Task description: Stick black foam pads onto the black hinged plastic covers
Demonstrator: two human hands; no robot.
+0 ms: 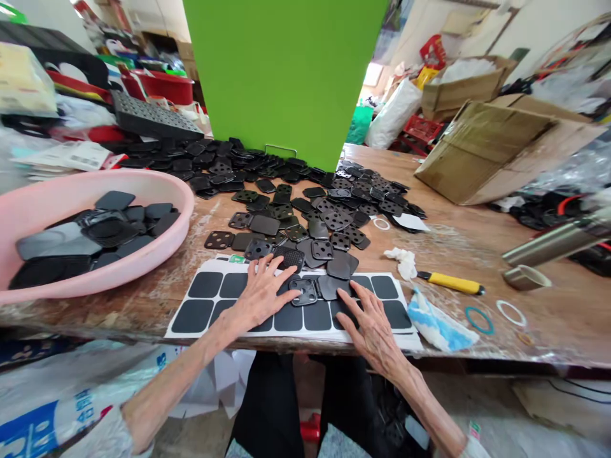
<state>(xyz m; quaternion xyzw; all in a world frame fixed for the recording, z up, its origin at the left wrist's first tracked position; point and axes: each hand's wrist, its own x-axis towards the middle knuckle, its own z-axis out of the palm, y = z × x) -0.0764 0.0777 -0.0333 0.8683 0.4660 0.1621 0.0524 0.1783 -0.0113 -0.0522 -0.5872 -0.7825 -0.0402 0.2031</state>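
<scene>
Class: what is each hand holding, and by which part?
Neither hand visibly grips anything. The left hand lies flat, touching the edge of a perforated black square; the right hand rests on the black-padded sheet.

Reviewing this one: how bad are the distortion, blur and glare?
Head view: strong wide-angle distortion, with the wooden table bowing along its front edge and the green board tapering downward; the left hand and right hand show no clear motion blur; lighting is soft and even, with pale sheen on the black pads in the pink basin.
</scene>
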